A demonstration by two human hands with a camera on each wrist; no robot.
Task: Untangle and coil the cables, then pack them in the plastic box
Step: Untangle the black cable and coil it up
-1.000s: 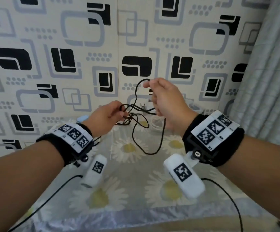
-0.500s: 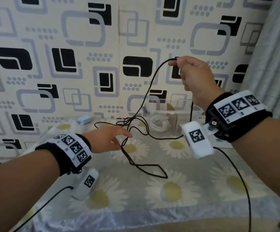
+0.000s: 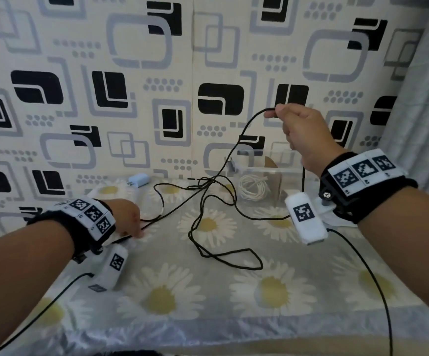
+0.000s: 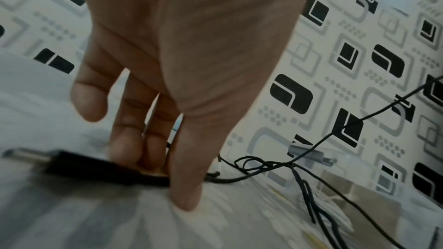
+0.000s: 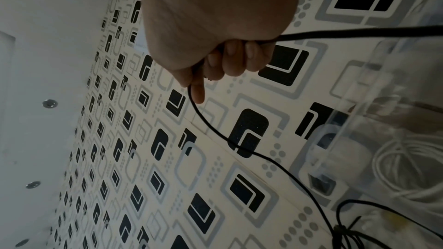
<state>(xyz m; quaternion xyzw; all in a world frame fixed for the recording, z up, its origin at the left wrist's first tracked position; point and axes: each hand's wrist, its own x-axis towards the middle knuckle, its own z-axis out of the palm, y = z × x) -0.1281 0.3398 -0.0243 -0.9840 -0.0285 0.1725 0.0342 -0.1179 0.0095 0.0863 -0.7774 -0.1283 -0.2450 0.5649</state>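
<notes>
A thin black cable point(image 3: 200, 217) lies in loose loops on the daisy-print cloth, with a knot point(image 3: 205, 180) near the back. My left hand point(image 3: 136, 229) is low on the cloth at the left. There its thumb and fingers point(image 4: 127, 145) pinch the cable's black plug end point(image 4: 81, 165). My right hand point(image 3: 277, 113) is raised in front of the wall and grips another stretch of the same cable point(image 5: 215, 132) in its fist point(image 5: 223, 63). The clear plastic box point(image 3: 289, 173) stands at the back right, with a coiled white cable point(image 3: 253, 188) inside.
A small blue-white charger point(image 3: 138, 179) lies by the wall at the back left. The patterned wall is close behind the table and a grey curtain point(image 3: 424, 104) hangs at the right. Wires from the wrist cameras trail over the front edge.
My right hand rose and swung right, pulling the cable out of the bundle. My left hand let go of the tangle, dropped to the cloth at the left and took hold of the plug end.
</notes>
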